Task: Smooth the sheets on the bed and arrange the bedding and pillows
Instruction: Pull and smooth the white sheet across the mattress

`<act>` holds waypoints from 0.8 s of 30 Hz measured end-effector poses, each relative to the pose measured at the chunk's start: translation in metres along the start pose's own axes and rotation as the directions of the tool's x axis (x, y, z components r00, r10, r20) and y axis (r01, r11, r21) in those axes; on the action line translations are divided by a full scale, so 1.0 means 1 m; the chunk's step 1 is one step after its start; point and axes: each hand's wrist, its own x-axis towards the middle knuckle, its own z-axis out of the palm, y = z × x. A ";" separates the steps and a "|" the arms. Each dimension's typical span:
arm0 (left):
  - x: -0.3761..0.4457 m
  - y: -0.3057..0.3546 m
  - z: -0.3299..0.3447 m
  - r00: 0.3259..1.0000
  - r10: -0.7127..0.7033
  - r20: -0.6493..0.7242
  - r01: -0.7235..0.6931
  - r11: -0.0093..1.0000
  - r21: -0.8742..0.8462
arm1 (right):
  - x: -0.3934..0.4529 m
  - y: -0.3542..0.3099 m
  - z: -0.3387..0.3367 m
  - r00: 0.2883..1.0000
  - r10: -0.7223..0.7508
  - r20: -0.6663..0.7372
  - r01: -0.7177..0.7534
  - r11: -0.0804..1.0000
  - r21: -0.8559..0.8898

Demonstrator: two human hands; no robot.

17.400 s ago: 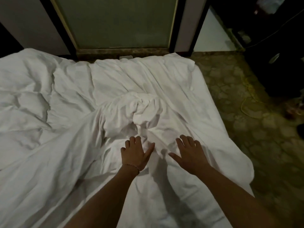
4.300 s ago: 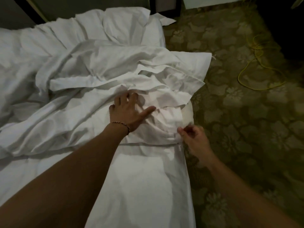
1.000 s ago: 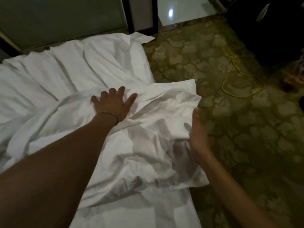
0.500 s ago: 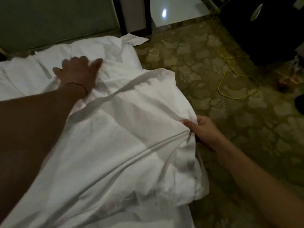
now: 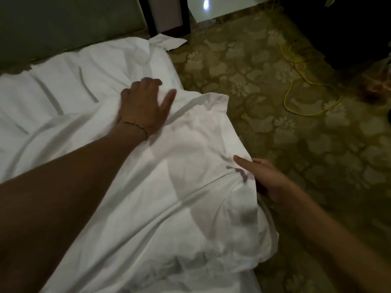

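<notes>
The person is working on the spreading step: a white duvet (image 5: 160,204) is lying across the bed (image 5: 63,89), filling the centre and lower left of the frame, with its near edge bulging over the bed's side at lower right. The left hand (image 5: 143,108), at centre left, is lying palm down on the cloth with the thumb spread and the fingers bent into the folds, pressing it flat where the duvet meets the smoother sheet (image 5: 69,81) in the upper left. The right hand (image 5: 266,178), at centre right, is pinching the duvet's edge, thumb on top and fingers tucked under the hem, so creases are gathering toward it. Judging by the loose bunching along the lower edge, the cover is not yet squared. The next move probably calls for drawing that edge out and down the side while the left hand is sweeping wrinkles toward the upper left.
</notes>
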 end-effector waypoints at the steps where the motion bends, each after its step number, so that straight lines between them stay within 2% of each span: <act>1: -0.001 0.013 0.002 0.997 0.041 0.058 -0.043 0.999 0.026 | -0.002 -0.003 0.003 1.000 -0.001 0.012 0.001 1.000 0.003; 4: -0.007 0.043 0.017 0.971 0.048 0.234 -0.076 0.991 0.113 | -0.003 -0.010 0.014 0.999 -0.029 -0.045 0.028 0.999 -0.035; 6: -0.012 0.047 0.027 0.964 0.024 0.263 -0.070 0.983 0.167 | -0.001 -0.008 0.018 0.992 -0.044 -0.120 0.037 0.997 -0.064; 9: -0.013 0.041 0.032 0.968 -0.043 0.248 0.013 0.992 0.123 | 0.003 0.004 0.014 0.975 -0.072 -0.210 0.060 0.996 -0.062; 12: 0.001 0.037 0.025 0.979 -0.013 0.204 -0.006 0.996 0.093 | -0.004 0.009 0.013 0.978 -0.091 -0.188 0.090 0.996 -0.012; 15: 0.036 0.038 0.006 0.993 0.040 0.111 -0.050 0.995 0.091 | -0.007 0.003 0.014 0.965 -0.201 -0.167 0.207 0.978 0.021; 19: 0.075 0.035 -0.011 0.999 -0.032 -0.003 0.032 0.998 0.044 | 0.007 -0.020 0.021 0.934 -0.317 -0.163 0.327 0.944 0.039; 21: 0.078 0.029 -0.004 0.998 -0.066 0.019 0.065 0.998 0.013 | 0.015 -0.021 0.023 0.932 -0.315 -0.180 0.325 0.945 0.032; 24: 0.068 0.023 0.020 0.986 -0.030 0.167 0.018 0.997 0.072 | 0.029 0.003 0.012 0.939 -0.232 -0.253 0.218 0.973 -0.081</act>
